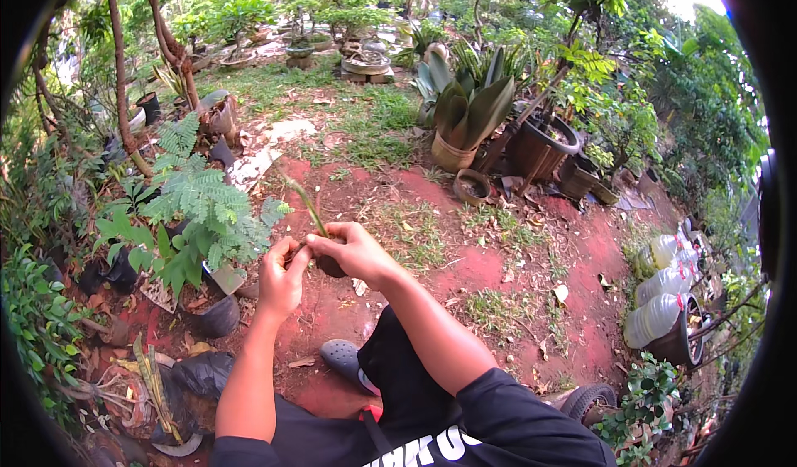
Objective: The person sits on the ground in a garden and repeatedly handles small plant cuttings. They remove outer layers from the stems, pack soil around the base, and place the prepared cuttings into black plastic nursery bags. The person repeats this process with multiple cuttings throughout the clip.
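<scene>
Both of my hands meet in front of me, above the red ground. My right hand (358,255) grips a small plant piece with a slender green stem or leaf (306,202) pointing up and away. Below the fingers hangs its dark brown base (330,266); whether this is a clump of soil or a small pot is unclear. My left hand (283,277) pinches at the left side of the same base, thumb and fingertips together. What lies between those fingertips is mostly hidden.
A feathery-leaved plant (208,193) and a dark pot (215,314) stand close on the left. Ahead right are a potted snake plant (457,149), a small bowl (472,187) and a large pot (542,149). Plastic bottles (654,320) lie at far right.
</scene>
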